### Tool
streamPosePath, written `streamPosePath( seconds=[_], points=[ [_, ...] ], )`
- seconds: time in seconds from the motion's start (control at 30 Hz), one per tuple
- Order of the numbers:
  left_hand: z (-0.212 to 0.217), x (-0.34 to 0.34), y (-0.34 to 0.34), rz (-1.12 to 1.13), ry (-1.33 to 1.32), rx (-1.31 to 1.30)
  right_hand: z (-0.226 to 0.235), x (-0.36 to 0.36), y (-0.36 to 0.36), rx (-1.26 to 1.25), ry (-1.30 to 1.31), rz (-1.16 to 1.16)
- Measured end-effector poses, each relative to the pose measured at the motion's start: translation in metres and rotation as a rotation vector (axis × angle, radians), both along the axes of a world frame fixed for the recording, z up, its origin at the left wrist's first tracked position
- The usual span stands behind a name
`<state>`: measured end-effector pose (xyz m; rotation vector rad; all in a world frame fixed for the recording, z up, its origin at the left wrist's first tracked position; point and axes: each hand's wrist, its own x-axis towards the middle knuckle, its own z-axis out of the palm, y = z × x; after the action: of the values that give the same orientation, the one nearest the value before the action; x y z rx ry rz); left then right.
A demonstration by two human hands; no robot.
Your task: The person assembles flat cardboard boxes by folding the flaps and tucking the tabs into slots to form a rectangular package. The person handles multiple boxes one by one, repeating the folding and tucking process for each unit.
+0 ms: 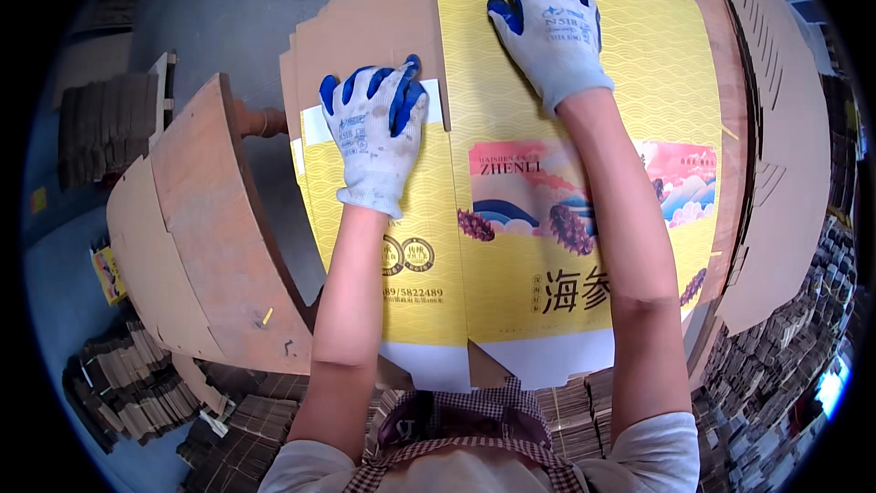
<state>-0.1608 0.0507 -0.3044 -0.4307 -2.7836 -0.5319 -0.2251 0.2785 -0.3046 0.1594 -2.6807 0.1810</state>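
Note:
A printed yellow cardboard box blank (511,73) lies flat in front of me, with a pink and blue picture panel and white edge flaps. My left hand (374,132), in a white glove with blue-coated fingers, rests by the white strip at the far end of the narrower left panel. Its fingers are apart and nothing shows in them. Farther off, my right hand (555,36), gloved alike, lies on the far part of the wide yellow panel with its fingers spread. A crease runs between the two panels. Both palms are hidden.
Plain brown cardboard (365,32) lies beyond and under the blank. A wooden board (219,210) stands at the left, and a large cardboard sheet (785,128) at the right. Bundled flat cardboard (132,374) is stacked on the floor at lower left, with more piles (785,356) at lower right.

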Motion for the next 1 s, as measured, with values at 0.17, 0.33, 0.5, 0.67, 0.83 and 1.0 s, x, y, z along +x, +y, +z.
streamPosePath(
  seconds=[0.17,0.33,0.5,0.67,0.83,1.0],
  points=[
    [0.004,-0.007,0.002,0.043,-0.093,0.094,-0.010,-0.019,0.000,-0.087,-0.062,0.023],
    [0.002,-0.010,-0.003,0.004,-0.117,0.171,-0.018,-0.025,0.008,-0.084,-0.078,0.083],
    [0.008,-0.010,-0.001,-0.005,-0.164,0.195,-0.012,-0.025,0.012,-0.108,-0.072,0.121],
    [-0.006,-0.017,-0.009,0.022,-0.188,0.305,-0.004,-0.024,0.012,-0.139,-0.097,0.129],
    [0.001,-0.016,0.000,0.070,-0.251,0.324,-0.002,-0.022,0.012,-0.144,-0.110,0.125],
    [0.000,-0.018,0.002,0.077,-0.212,0.251,-0.001,-0.024,0.012,-0.145,-0.123,0.124]
  ],
)
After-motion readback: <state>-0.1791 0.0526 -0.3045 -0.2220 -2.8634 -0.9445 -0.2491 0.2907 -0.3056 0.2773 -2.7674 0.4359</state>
